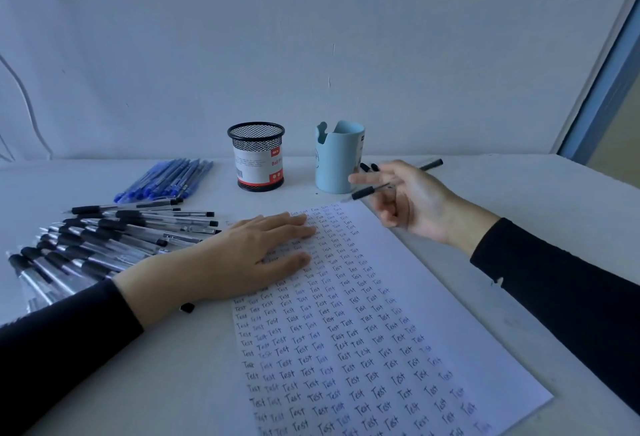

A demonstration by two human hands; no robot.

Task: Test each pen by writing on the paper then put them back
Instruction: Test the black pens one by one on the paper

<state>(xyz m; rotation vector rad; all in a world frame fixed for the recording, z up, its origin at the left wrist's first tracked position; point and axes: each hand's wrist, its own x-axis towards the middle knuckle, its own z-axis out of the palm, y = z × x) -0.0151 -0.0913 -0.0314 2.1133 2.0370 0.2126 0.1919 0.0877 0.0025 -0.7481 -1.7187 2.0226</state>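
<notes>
Pen (363, 192), mid-barrel behind right fingers (375, 177)

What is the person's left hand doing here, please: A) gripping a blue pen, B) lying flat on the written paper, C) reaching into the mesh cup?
B: the left hand lies flat and open on the paper, while the right hand holds a black pen.

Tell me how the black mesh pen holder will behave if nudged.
No pens stick out of the mesh pen holder, so it is probably light and slides easily. Squat and wide-based, it likely skids rather than tips. Knocked over, its round wall might roll.
</notes>
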